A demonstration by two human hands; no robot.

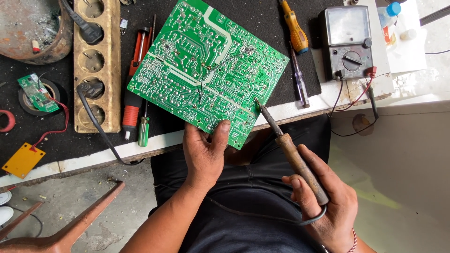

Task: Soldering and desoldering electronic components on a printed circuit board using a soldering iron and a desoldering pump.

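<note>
I see the green board (206,65) lying tilted at the top centre of the frame, solder side up, on the black mat (281,18), its lower corner hanging past the bench edge. My left hand (204,157) pinches that lower edge, thumb pressed on top and fingers tucked beneath. My right hand (328,206), at the lower right, is closed around the wooden handle of the iron (290,152), whose tip touches the board near its right edge. The iron's cord loops under that hand and runs left across my dark lap. To the board's right lie a yellow screwdriver (294,27) and a clear-handled tester (300,84), and beyond them, at the upper right, a grey meter (347,40) with red and black leads hanging off the bench. To the board's left lie red and green screwdrivers (132,110), then a wooden socket strip (96,65) with black plugs in it. At the far left sit a small green board (36,93) on a tape roll and an orange plate (23,160).
</note>
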